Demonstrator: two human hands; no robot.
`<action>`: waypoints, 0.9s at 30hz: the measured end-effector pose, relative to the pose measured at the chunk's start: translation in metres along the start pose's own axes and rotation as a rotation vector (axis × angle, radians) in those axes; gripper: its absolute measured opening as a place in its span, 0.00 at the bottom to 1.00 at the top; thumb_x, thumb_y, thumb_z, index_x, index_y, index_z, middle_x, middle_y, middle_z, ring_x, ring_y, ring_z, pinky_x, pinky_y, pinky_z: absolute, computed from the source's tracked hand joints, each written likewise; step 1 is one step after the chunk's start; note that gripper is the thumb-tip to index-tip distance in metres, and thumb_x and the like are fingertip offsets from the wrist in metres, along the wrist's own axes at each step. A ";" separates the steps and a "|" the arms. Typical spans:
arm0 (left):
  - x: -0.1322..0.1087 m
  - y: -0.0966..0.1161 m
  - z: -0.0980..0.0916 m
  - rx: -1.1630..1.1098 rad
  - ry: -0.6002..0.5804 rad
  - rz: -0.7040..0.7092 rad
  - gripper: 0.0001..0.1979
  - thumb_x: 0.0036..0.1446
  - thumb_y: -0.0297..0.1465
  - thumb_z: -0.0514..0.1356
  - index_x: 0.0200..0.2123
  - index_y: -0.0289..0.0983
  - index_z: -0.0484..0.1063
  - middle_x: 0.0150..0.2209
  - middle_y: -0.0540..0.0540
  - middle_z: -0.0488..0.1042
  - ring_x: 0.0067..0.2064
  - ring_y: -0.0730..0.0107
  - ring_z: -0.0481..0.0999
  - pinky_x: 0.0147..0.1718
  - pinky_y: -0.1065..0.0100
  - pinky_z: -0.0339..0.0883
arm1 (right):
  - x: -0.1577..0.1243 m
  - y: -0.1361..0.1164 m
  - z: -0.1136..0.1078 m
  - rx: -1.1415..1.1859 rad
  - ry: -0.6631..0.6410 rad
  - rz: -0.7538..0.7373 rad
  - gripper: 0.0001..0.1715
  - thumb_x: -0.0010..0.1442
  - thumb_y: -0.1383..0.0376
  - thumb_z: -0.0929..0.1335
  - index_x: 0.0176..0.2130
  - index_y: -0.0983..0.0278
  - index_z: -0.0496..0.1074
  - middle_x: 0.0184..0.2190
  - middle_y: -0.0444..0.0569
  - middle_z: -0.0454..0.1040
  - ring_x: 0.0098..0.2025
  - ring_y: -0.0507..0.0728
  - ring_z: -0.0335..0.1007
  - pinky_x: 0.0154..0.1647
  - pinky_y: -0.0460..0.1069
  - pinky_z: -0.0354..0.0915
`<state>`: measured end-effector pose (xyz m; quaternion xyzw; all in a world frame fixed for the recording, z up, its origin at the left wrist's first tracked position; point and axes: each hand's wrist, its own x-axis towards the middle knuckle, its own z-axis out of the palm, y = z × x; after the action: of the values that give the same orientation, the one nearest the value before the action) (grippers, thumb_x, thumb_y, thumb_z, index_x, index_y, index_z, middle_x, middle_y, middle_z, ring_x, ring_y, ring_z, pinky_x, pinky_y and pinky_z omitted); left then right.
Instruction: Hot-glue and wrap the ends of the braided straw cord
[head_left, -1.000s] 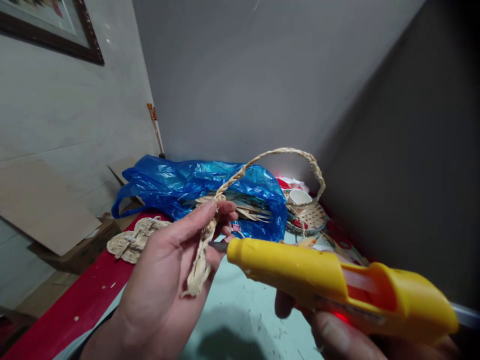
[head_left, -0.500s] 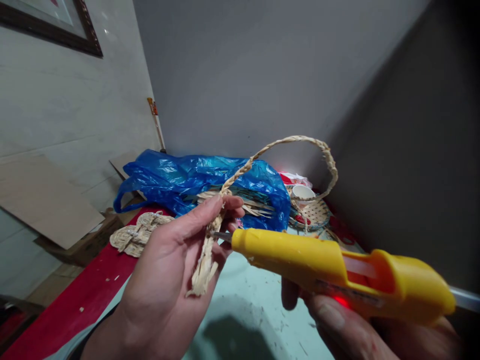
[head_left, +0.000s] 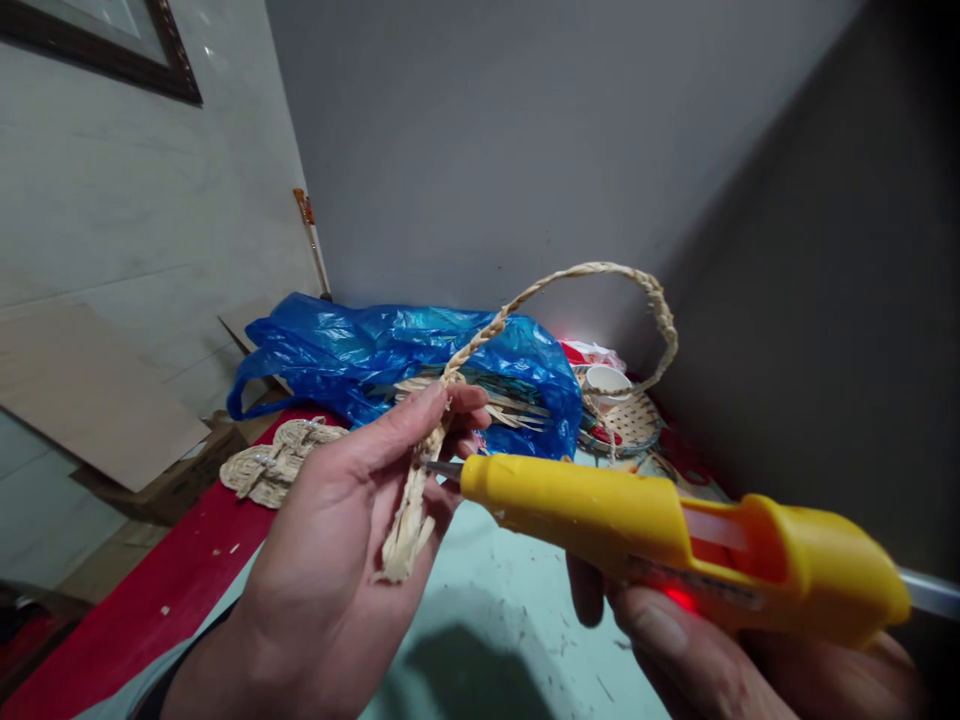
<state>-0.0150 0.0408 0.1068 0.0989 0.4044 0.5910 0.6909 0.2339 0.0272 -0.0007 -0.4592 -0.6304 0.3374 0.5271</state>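
Observation:
My left hand [head_left: 330, 550], palm up, pinches a braided straw cord [head_left: 517, 303] between thumb and fingers. The cord's frayed flat end lies across the palm, and the rest arches up and to the right in a loop. My right hand [head_left: 705, 650] is wrapped round a yellow glue gun [head_left: 585, 500] with a red light glowing on its side. The gun's metal nozzle touches or nearly touches the cord's flat end just below my left thumb. My right fingers are partly hidden beneath the gun.
Behind my hands a blue plastic bag [head_left: 337, 345] holds straw strips. At left lies a woven straw piece [head_left: 274, 465] on red cloth [head_left: 172, 570]. A woven tray [head_left: 641, 428] with a white cup [head_left: 607, 383] stands at right, near the grey wall [head_left: 525, 130].
The view has shifted very slightly. Both hands, the cord and the glue gun keep nearly the same positions.

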 end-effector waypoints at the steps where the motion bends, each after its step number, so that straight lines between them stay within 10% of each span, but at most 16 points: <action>1: 0.000 0.000 0.000 0.007 -0.002 0.006 0.11 0.64 0.29 0.61 0.31 0.37 0.83 0.33 0.49 0.80 0.29 0.77 0.77 0.20 0.80 0.70 | 0.000 -0.006 0.000 -0.011 -0.027 0.009 0.21 0.62 0.44 0.70 0.46 0.50 0.83 0.35 0.52 0.83 0.38 0.69 0.82 0.26 0.58 0.81; 9: 0.004 -0.002 -0.001 0.040 -0.001 0.026 0.12 0.64 0.29 0.61 0.30 0.38 0.83 0.35 0.47 0.80 0.31 0.74 0.77 0.23 0.78 0.73 | 0.012 -0.037 0.014 -0.066 -0.099 -0.009 0.16 0.46 0.48 0.79 0.36 0.50 0.85 0.33 0.48 0.85 0.34 0.69 0.83 0.21 0.52 0.79; 27: 0.003 -0.002 -0.004 0.008 -0.031 0.025 0.10 0.63 0.29 0.63 0.31 0.36 0.84 0.31 0.50 0.79 0.29 0.77 0.76 0.26 0.77 0.77 | 0.013 -0.039 0.013 0.006 -0.218 0.041 0.19 0.50 0.45 0.77 0.37 0.52 0.85 0.29 0.49 0.84 0.29 0.64 0.82 0.23 0.51 0.79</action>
<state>-0.0166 0.0418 0.1019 0.1162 0.3948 0.5962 0.6893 0.2126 0.0263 0.0371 -0.4308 -0.6736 0.3979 0.4498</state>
